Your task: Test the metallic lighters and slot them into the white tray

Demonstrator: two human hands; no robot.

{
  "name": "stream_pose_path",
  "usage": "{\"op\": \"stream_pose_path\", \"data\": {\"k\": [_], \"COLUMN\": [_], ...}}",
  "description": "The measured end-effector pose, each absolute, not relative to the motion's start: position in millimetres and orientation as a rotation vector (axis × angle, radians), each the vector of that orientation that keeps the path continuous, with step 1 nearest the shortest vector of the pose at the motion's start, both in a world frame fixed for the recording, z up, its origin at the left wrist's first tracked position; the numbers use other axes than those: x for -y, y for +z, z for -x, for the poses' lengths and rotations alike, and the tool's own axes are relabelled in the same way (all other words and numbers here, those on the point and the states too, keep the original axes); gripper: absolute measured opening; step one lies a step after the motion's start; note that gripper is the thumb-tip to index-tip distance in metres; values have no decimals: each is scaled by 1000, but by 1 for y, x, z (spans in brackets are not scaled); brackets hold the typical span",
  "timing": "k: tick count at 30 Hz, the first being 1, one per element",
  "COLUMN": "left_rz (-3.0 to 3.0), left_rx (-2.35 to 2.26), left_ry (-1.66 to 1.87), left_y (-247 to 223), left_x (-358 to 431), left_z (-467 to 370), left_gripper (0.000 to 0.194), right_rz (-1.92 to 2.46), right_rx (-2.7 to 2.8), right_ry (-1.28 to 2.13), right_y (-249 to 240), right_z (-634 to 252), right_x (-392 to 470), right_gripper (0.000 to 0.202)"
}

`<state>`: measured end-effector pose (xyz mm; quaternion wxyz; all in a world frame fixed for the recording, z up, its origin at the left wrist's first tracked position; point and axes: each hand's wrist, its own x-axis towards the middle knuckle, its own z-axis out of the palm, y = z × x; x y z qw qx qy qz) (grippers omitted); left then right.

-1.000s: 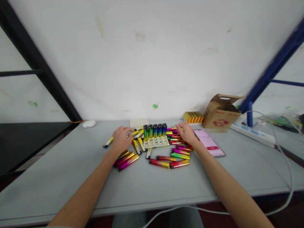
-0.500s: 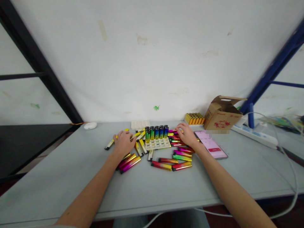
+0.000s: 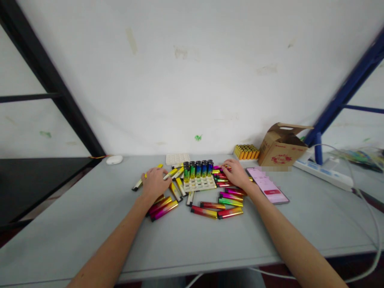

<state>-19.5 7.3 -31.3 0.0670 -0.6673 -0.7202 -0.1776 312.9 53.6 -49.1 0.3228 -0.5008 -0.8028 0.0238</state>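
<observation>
Both our hands rest low over the grey desk (image 3: 180, 244), in the middle of the frame, with lighters all around them. Our left hand (image 3: 155, 182), just left of centre, arches palm down over some yellow-and-white lighters (image 3: 175, 192), its fingers bent and a little apart; we cannot tell whether the fingertips pinch one. Our right hand (image 3: 237, 174), right of centre, curls over a pile of red lighters (image 3: 221, 184), and its fingertips are too small and covered for us to tell if they grip anything. Between the two hands, at the centre, we see a white tray (image 3: 200, 185) with blue-green lighters (image 3: 198, 170) standing upright in its back part, the holes of its front part showing. Nearer us, below centre, lie purple-and-yellow lighters (image 3: 164, 211) on the left and red-and-yellow lighters (image 3: 204, 212) on the right, with a green lighter (image 3: 230, 202) just above those. Behind our hands, by the wall (image 3: 192, 80), sits a second tray (image 3: 177, 159); right of it we find a block of orange tubes (image 3: 246, 152) and a cardboard box (image 3: 279, 154), with a lit phone (image 3: 267, 185) below them
</observation>
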Motion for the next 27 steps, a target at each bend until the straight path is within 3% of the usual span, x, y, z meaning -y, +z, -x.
{"op": "stream_pose_path", "data": {"k": [10,16,27], "left_rz": [1980,2051,2042], "left_rx": [2195,2174,2175], "left_ry": [-555,-431,-730], "left_y": [-35,-39,-40], "left_x": [-18,-22,-25], "left_z": [44,52,53], "left_gripper": [47,37,38], "right_rz": [1304,1293,1294], "right_rx": [2091,2096,2080], "right_ry": [43,52,69], "right_y": [-49,-51,-47], "right_z": [-311,-313,-312], "right_x": [-51,-54,-49], "right_gripper": [24,24,23]}}
